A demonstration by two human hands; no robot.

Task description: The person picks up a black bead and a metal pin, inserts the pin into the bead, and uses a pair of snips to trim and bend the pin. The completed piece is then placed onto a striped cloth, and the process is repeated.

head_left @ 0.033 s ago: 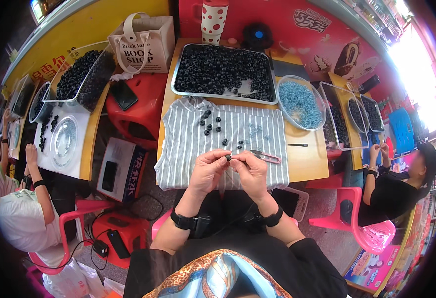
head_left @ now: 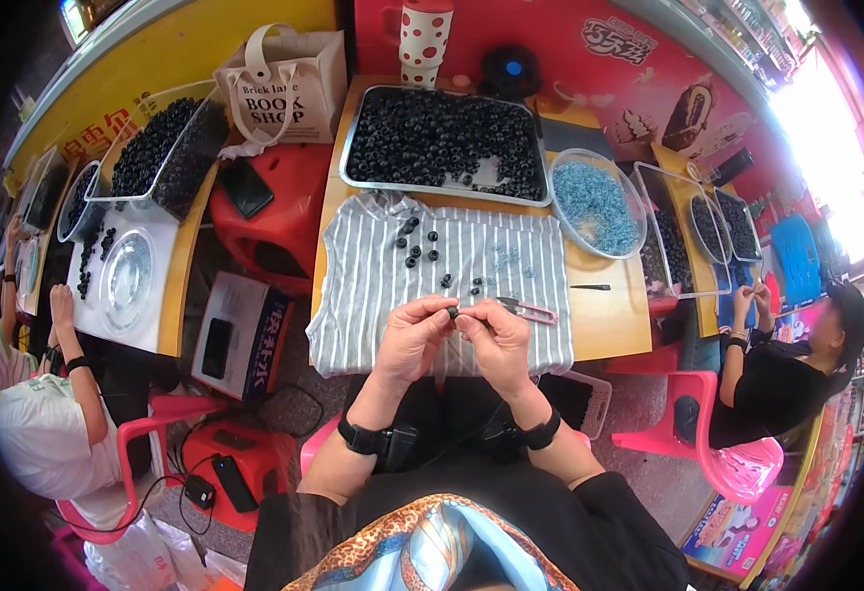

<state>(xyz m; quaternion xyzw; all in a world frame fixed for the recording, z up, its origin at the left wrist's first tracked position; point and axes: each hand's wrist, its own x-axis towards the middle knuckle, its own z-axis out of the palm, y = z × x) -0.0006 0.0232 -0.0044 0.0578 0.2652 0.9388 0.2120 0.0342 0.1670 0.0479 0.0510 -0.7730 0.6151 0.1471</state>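
Nothing visibly moves since the earlier frame, so the fine handwork holds steady: the left hand (head_left: 412,340) pinches a small dark bead (head_left: 452,312) above the striped cloth (head_left: 363,286), while the right hand (head_left: 497,343), fingertips drawn together, sits right beside it.

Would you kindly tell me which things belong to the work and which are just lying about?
Apparently for the work: small dark piece, between left hand and right hand; tray of black pieces; tub of pale blue pieces; striped cloth; pink-handled tool.

Apparently lying about: tote bag; spotted tumbler; phone on red stool.
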